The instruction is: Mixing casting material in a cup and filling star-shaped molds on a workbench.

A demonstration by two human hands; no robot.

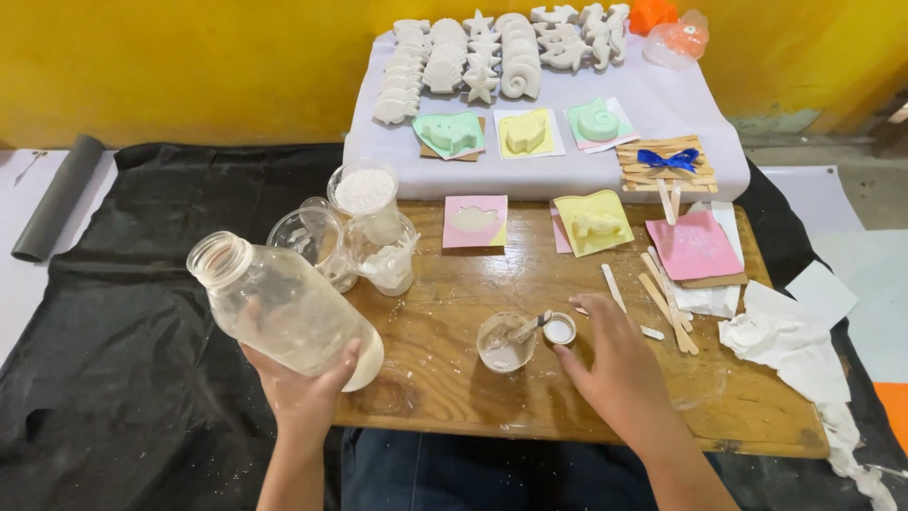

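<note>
1. Left hand (307, 393) is clamped around the base of a large clear glass bottle (284, 305), mouth open and uncapped, tilted up to the left and lifted over the near-left edge of the wooden board surface (445, 397). White residue coats the inside; how much is in it I can't tell.
2. Right hand (615, 364) is empty, fingers spread, palm down on the surface, fingertips just beside a small white round cap (559, 329).
3. Small clear cup with white mix and a wooden stir stick (506, 343) sits between the hands, touching the cap. Looks mixed already, my read.
4. Done so far, judging by layout: rows of white cast shell and starfish figures (492, 52) lie on the white cloth at the back; three coloured moulds (525, 132) sit in front of them; a pink mould (476, 220) on the board looks filled white, and the yellow mould (593, 222) beside it I can't judge.
5. Left, as I see it: bottle uncapped, the mix in the cup not poured.
6. Clutter: clear measuring cups with white powder (364, 222) just behind the bottle, tight clearance. Loose wooden craft sticks (662, 293), pink card (693, 246), crumpled white paper (785, 345) on the right. Black sheet (142, 312) under everything.
</note>
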